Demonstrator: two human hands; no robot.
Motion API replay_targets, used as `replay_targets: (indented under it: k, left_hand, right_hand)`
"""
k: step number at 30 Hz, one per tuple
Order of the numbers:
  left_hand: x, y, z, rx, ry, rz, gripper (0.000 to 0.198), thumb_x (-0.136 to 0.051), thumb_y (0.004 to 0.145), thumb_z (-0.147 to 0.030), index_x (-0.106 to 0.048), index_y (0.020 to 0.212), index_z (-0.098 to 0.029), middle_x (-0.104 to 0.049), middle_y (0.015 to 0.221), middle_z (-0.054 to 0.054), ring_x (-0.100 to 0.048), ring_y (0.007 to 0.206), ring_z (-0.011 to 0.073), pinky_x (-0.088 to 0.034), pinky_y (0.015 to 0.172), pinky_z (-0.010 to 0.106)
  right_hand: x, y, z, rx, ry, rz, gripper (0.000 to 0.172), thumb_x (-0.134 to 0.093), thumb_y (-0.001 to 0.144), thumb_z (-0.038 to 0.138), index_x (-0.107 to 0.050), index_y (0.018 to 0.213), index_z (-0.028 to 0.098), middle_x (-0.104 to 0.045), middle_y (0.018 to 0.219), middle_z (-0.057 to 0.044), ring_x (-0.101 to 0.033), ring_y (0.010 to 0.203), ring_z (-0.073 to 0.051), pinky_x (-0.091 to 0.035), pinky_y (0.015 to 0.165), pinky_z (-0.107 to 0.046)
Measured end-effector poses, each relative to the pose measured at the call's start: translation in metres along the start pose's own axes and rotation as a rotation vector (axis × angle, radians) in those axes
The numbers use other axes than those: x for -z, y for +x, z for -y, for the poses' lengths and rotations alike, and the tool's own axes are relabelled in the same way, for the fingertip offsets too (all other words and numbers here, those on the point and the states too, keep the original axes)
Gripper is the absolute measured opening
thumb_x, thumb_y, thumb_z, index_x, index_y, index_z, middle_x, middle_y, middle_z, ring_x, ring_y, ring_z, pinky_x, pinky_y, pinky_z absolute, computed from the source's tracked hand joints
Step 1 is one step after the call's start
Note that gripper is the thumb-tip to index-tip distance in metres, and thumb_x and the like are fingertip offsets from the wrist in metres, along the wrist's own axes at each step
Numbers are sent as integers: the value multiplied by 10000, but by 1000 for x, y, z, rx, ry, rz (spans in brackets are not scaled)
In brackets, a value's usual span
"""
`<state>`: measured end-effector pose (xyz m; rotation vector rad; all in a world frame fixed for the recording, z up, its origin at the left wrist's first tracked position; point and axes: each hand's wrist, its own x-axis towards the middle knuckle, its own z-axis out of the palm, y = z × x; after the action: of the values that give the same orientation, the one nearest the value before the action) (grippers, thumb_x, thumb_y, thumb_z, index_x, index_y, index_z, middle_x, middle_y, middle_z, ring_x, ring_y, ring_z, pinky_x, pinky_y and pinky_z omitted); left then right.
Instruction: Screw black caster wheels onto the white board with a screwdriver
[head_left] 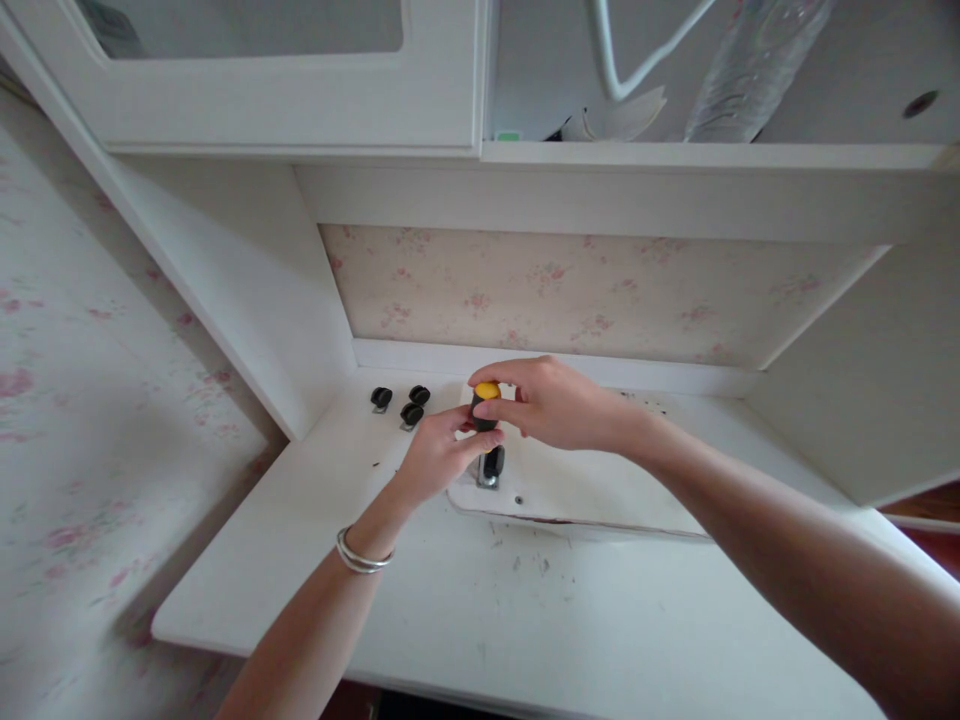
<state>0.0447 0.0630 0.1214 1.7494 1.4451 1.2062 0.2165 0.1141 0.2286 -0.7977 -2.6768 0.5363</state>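
A stubby screwdriver with a black and yellow handle (487, 391) stands roughly upright over a small black caster wheel (493, 462) with a metal plate. My right hand (551, 402) grips the top of the handle between thumb and fingers. Lower down, my left hand (439, 452) pinches the same screwdriver near its base; a silver bangle circles that wrist. The caster sits on the left end of a white board (600, 490) lying on the desk. The screwdriver's tip is hidden behind the fingers and caster. A small screw or hole (518, 499) shows in the board beside the caster.
Several loose black casters (412, 413) lie on the white desk (300, 580) left of the board. Dark crumbs and marks dot the desk front. Overhead, a cabinet (292, 110) and a shelf with a plastic bottle (750, 80) jut out. Side panels stand left and right.
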Motion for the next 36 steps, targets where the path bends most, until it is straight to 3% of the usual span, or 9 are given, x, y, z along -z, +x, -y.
replay_targets:
  k: [4,8,12,16,20,23,28,31,36]
  left_hand:
    - [-4,-1,0,11,78,-87,297,-728,755,-475,-705,867,-201,-709,771,0,-627,706,168,-481,670,274]
    - [-10,-4,-4,22,149,-234,248,-756,722,-425,-700,826,-207,-715,761,6,-632,691,174,-487,668,277]
    - [0,-1,-1,3,46,-91,171,-686,796,-369,-681,744,-206,-718,732,-3,-660,727,176,-492,680,258]
    - [9,3,4,-37,-52,74,189,-643,844,-387,-684,864,-203,-729,820,-1,-661,788,166,-496,743,266]
    - [1,0,1,-29,84,-79,325,-753,734,-462,-671,907,-199,-711,833,5,-631,754,171,-483,707,278]
    - [-4,-2,-2,4,130,-148,288,-745,742,-454,-677,851,-197,-700,764,0,-632,713,172,-470,670,273]
    - [7,0,-1,-16,-12,53,207,-675,818,-407,-678,795,-201,-719,773,-1,-664,765,182,-485,703,268]
    - [10,2,1,-21,-113,124,226,-662,830,-418,-666,866,-195,-717,826,8,-661,799,179,-492,727,272]
    - [-1,-3,-1,24,108,-119,309,-741,739,-482,-657,830,-199,-669,727,-15,-602,686,160,-441,645,266]
  right_hand:
    - [-10,2,4,-50,-207,-157,292,-585,886,492,-648,857,209,-686,843,-19,-577,721,-145,-357,640,-276]
    - [-14,2,8,-63,-232,-140,357,-484,935,523,-638,954,201,-699,972,-68,-609,785,-180,-386,662,-299]
    - [-6,0,5,74,-76,6,340,-431,971,347,-581,1246,217,-651,1241,-86,-608,1027,-194,-417,811,-299]
    - [-3,1,2,20,-92,2,245,-481,945,331,-650,1094,235,-711,944,-19,-615,779,-150,-397,671,-273]
    - [-12,4,7,-43,-227,-147,312,-580,886,512,-643,891,207,-695,881,-30,-597,754,-158,-369,651,-283]
    - [-13,4,10,-91,-258,-138,373,-550,887,568,-623,904,203,-692,866,-45,-584,708,-166,-351,610,-293]
    - [-3,2,4,29,-57,94,330,-437,967,392,-583,1221,240,-712,1003,-47,-624,819,-167,-384,669,-276]
    - [-3,3,1,-6,-64,56,269,-492,942,383,-640,1124,250,-707,839,-2,-588,675,-134,-366,627,-263]
    - [-13,6,4,-82,-246,-128,408,-551,867,615,-659,921,225,-713,834,-15,-562,636,-145,-341,592,-282]
